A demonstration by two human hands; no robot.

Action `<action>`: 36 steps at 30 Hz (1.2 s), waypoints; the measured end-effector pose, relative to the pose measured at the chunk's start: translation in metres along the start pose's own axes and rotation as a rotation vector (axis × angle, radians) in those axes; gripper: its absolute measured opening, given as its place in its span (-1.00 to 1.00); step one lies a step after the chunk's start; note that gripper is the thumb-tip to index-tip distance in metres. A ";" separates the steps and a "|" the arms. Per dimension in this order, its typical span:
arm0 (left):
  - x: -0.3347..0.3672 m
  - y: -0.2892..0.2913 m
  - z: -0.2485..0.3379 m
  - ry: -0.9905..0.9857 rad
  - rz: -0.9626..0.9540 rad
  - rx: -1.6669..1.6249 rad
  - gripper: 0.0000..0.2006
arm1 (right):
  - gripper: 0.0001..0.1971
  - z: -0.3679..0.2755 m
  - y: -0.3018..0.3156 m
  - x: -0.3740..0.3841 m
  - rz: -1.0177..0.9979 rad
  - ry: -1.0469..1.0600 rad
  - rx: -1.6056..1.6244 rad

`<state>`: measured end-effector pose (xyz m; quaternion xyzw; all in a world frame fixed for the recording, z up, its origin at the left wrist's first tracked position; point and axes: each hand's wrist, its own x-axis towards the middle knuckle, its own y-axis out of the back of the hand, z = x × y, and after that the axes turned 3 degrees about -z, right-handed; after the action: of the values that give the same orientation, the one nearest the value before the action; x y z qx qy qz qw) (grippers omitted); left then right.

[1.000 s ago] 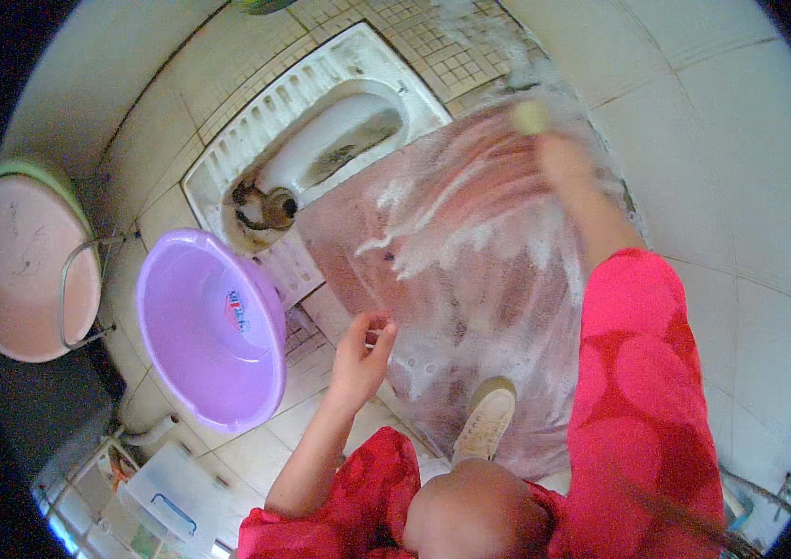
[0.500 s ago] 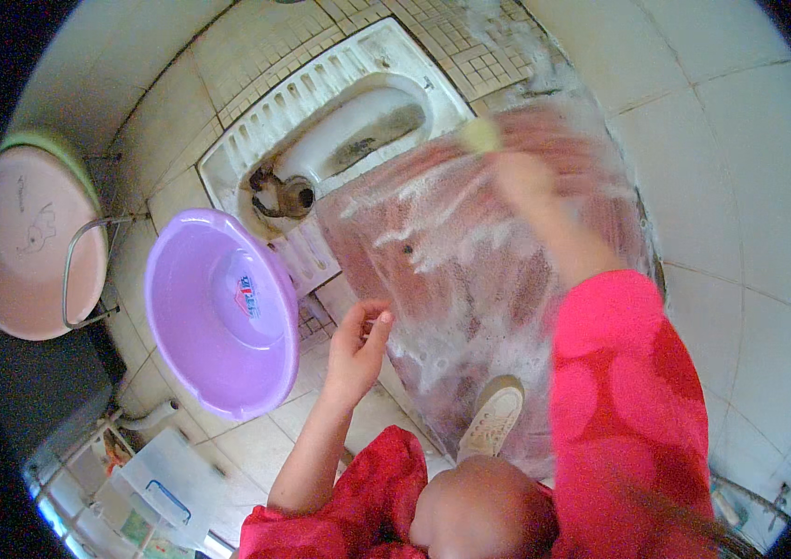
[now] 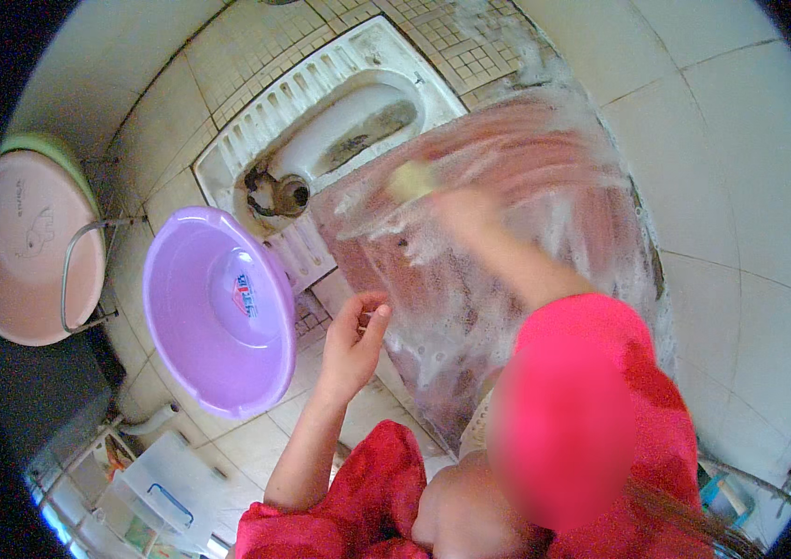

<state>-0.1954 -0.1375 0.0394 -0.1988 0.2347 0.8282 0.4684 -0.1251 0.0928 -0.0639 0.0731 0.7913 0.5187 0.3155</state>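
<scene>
Left hand: my left hand point(image 3: 351, 343) rests at the near left edge of the soapy mat point(image 3: 507, 252), fingers loosely curled, thumb and forefinger close on its edge; a firm pinch I cannot confirm.
Right hand: my right hand point(image 3: 463, 212), blurred, reaches out over the middle of the mat and is closed around a yellowish scrubber point(image 3: 411, 180) pressed to the wet surface.
Sleeves: red-pink fabric point(image 3: 591, 419) covers my right upper arm near the lower edge; both forearms are bare.
Soapy mat: a reddish ribbed sheet streaked with white foam, lying on the floor tiles point(image 3: 740, 186), running from near centre to far right; its far left corner overlaps the squat toilet pan point(image 3: 321, 121).
Purple basin: a round lilac basin point(image 3: 214, 312) sits left of my left hand, just beside the pan's near end.
Pink basin: a pale pink basin point(image 3: 37, 247) in a wire holder at far left, well apart from the mat.
Squat toilet pan: white, ridged footrests, set into the tiled floor at far centre.
</scene>
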 end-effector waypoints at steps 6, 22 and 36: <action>-0.012 0.004 -0.016 0.174 -0.046 -0.106 -0.79 | -0.73 0.172 -0.024 -0.006 0.262 -0.380 0.186; -0.022 0.020 -0.014 0.178 -0.013 -0.190 -0.81 | -0.74 0.092 0.019 0.041 0.165 -0.438 0.073; -0.036 0.041 -0.015 0.083 0.026 -0.233 -0.76 | -0.73 -0.002 0.042 0.068 -0.037 -0.264 0.012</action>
<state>-0.2117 -0.1892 0.0549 -0.2828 0.1588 0.8469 0.4214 -0.1889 0.1405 -0.0554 0.1282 0.7472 0.4937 0.4261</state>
